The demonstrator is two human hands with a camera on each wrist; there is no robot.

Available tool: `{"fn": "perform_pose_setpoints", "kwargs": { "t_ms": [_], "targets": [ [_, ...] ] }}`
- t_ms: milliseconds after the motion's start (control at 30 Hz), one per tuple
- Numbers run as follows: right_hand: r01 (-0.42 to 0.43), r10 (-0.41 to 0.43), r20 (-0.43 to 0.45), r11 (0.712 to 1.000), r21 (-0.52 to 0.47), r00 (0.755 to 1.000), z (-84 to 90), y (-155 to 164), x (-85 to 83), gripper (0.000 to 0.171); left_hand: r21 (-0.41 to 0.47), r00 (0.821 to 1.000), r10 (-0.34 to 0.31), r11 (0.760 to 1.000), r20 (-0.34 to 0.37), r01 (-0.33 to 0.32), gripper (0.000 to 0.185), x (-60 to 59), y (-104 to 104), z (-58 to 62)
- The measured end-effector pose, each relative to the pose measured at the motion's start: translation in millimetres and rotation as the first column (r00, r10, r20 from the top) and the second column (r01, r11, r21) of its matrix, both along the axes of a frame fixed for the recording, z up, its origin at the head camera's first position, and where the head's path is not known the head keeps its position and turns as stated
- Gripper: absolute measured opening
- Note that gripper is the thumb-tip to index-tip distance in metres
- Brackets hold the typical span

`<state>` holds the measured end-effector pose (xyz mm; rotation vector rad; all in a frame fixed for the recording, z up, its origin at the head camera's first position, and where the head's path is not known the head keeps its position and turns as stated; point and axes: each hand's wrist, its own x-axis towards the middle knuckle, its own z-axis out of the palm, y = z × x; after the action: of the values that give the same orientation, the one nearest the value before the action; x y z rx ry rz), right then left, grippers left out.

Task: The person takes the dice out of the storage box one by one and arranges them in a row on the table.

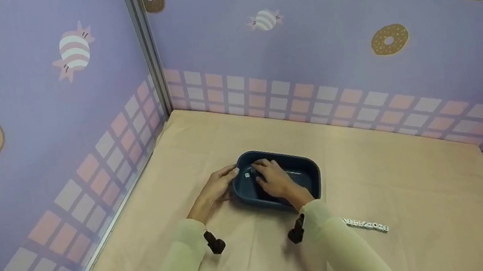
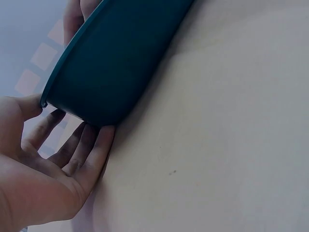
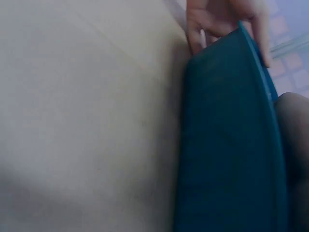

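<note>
Presently the left hand grips the rim of the dark blue tub; the right hand reaches inside, grip indeterminable, beside a small white die.

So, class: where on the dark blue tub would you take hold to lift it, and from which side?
Grip the rim of the dark blue tub at its two short ends, coming from above. The rim overhangs the sloped walls, giving fingers a lip. The left hand already cups one end, thumb on the rim; the right hand reaches inside.
</note>
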<state>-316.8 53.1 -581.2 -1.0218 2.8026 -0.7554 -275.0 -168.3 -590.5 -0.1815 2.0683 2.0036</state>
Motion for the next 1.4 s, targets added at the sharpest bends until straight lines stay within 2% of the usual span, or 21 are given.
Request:
{"fn": "perform_pose_setpoints", "kwargs": {
  "t_ms": [133,300,367,433,533,600,767,967,1233,1400],
  "targets": [
    [0.006,-0.005,-0.044,1.0,0.02,0.999,-6.0,1,0.6,0.03,0.024,1.0,0.003,1.0,-0.002,-0.003,0.048,-1.0,1,-1.8],
    [0.082,-0.083,-0.013,0.996,-0.031,0.996,-7.8,2,3.3,0.013,0.039,1.0,0.005,0.999,-0.008,-0.004,0.05,-1.3,0,-2.2],
    [0.114,-0.115,-0.004,0.992,-0.053,0.993,-7.8,1,3.5,0.016,0.026,1.0,-0.008,1.0,-0.005,0.008,0.051,-1.2,0,-2.6],
    [0.133,-0.133,-0.003,0.99,-0.056,0.991,-8.0,-2,3.5,0.027,0.024,1.0,-0.019,1.0,0.0,0.019,0.052,-0.9,0,-2.7],
    [0.095,-0.095,-0.006,0.995,-0.025,0.995,-7.8,-7,3.5,0.044,0.014,1.0,-0.018,1.0,-0.002,0.018,0.051,-0.5,-1,-2.4],
    [0.05,-0.05,0.007,0.999,-0.003,0.999,-7.2,-11,4.0,0.047,0.004,1.0,-0.016,1.0,-0.013,0.016,0.051,-0.5,0,-1.4],
    [-0.01,0.011,0.052,1.0,-0.029,0.999,-6.0,-17,5.3,0.031,-0.054,0.999,-0.008,0.998,-0.04,0.006,0.05,-1.3,0,-0.1],
    [-0.058,0.061,0.052,0.997,-0.057,0.997,-7.8,-17,5.5,0.02,-0.04,1.0,-0.001,0.999,-0.029,0.0,0.05,-0.4,0,-2.7],
    [-0.075,0.075,0.222,0.997,-0.01,0.972,6.6,-10,4.7,0.019,-0.006,0.999,-0.006,1.0,-0.04,0.006,0.05,-0.7,-1,-4.9],
    [-0.079,0.072,0.191,0.996,0.029,0.979,8.6,-3,3.9,0.013,-0.004,1.0,0.0,1.0,-0.028,0.0,0.051,-0.1,-1,-3.2]
  ]
}}
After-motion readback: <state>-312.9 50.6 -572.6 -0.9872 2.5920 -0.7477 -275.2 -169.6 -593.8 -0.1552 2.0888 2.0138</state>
